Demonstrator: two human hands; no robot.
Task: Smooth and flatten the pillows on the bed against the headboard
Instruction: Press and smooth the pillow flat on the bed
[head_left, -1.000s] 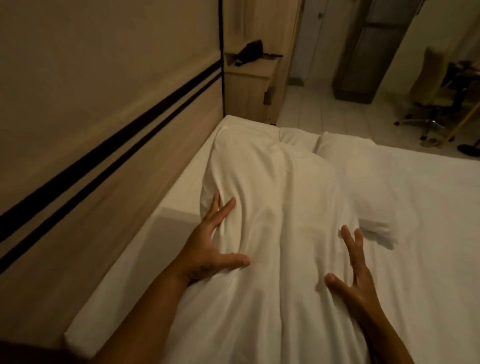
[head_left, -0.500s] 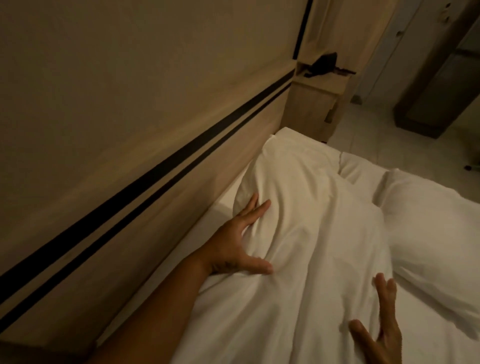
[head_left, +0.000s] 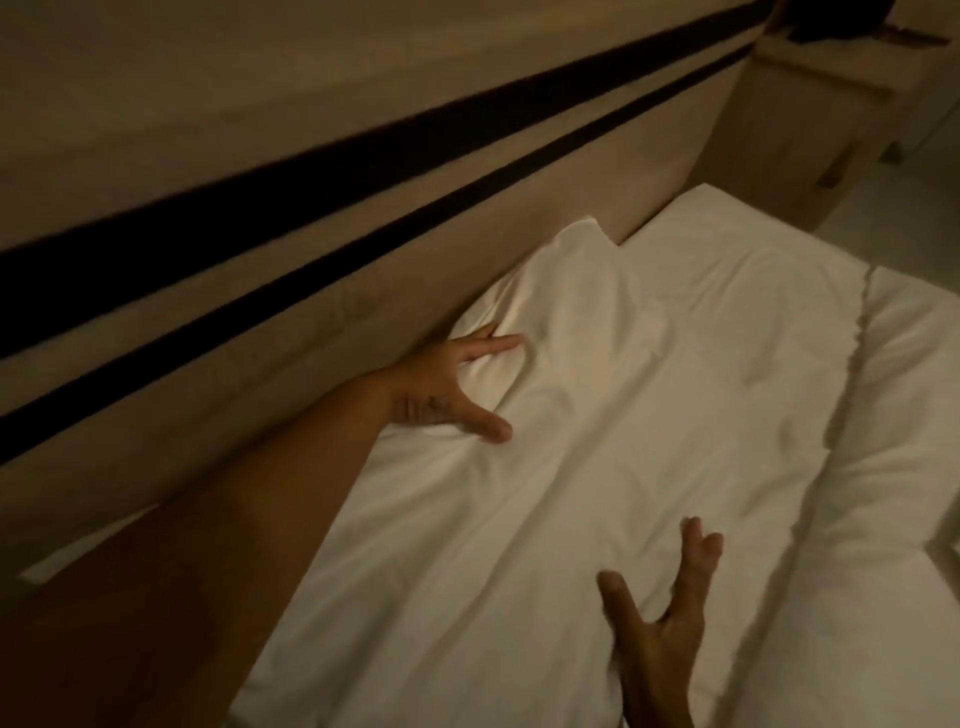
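**Two open hands pressing one pillow toward the headboard**

Two hands work the same long white pillow (head_left: 597, 415), which lies lengthwise along the headboard (head_left: 311, 291). Nearest the camera, on the side of the pillow away from the headboard, the right hand (head_left: 660, 613) rests flat with fingers spread, gripping nothing. Farther along, right against the headboard, the left hand (head_left: 447, 384) is also splayed, thumb apart from the fingers, pressing the pillow's edge into the gap by the panel; cloth is bunched under it, but it is not pinched. Beyond that hand the pillow's far corner sticks up against the headboard. A second pillow (head_left: 909, 441) lies alongside, on the side away from the headboard, and a bedside cabinet (head_left: 810, 104) stands past the headboard's far end.

To do this step well, I would keep both palms flat and sweep outward from the middle toward that raised corner, so the creases near the left hand run out rather than fold over.

Against half a second ago, the pillow sits closer to the headboard, the strip of bare sheet beside it is mostly gone, and the left hand has reached farther along.
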